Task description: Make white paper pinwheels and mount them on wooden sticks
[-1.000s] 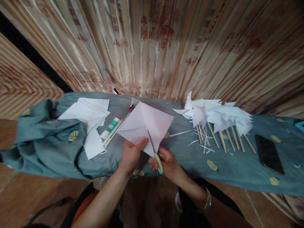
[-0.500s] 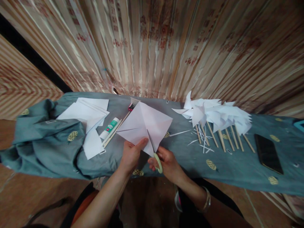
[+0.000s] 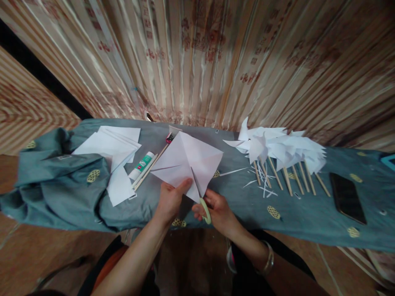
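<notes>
In the head view, the left hand pinched the near corner of a creased white paper square, thumb on top, holding it above the grey-green cloth at the table's near edge. The right hand gripped yellow-handled scissors, fingers curled through the loops, the blades lying along the paper's crease. A glue stick and loose sheets lay to the left; paper pinwheels and a dark phone lay to the right.

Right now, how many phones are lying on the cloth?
1. The phone lies at the far right of the cloth, beyond the paper pinwheels. Others may hide under the loose sheets.
</notes>
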`<state>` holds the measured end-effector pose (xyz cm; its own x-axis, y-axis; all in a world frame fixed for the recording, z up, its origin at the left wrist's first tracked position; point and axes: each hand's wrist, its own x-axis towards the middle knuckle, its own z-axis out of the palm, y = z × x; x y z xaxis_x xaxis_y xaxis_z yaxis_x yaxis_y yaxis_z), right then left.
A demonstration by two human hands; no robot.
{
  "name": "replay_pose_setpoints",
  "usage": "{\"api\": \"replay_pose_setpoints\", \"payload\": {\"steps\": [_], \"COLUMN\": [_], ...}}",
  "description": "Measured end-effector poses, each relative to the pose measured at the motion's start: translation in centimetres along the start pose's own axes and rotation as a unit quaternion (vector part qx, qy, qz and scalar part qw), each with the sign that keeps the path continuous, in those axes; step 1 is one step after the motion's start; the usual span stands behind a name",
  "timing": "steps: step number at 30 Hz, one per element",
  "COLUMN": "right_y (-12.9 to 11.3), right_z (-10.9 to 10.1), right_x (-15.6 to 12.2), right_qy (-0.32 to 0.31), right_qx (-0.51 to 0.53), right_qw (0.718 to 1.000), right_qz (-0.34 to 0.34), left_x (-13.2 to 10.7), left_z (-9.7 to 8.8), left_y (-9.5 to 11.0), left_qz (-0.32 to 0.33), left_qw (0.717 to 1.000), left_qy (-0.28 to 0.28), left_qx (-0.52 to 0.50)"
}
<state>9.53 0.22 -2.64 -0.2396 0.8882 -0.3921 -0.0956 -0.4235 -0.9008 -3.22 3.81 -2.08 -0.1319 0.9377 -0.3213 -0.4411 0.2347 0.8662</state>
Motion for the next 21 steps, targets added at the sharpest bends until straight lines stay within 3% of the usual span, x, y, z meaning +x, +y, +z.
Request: {"api": "replay_pose_setpoints", "payload": {"steps": [21], "right_y": [0.30], "right_z": [-0.10], "right_x": [0.06], "right_qy": [0.016], "right_qx": [0.007], "right_qw": [1.000], "right_qz": [0.013], "left_x": [-0.07], "left_z": [-0.25], "left_y": [-0.23], "left_qz": [0.004], "left_qw": [1.000], "left_qy": [-0.012], "left_qx": [0.008]}}
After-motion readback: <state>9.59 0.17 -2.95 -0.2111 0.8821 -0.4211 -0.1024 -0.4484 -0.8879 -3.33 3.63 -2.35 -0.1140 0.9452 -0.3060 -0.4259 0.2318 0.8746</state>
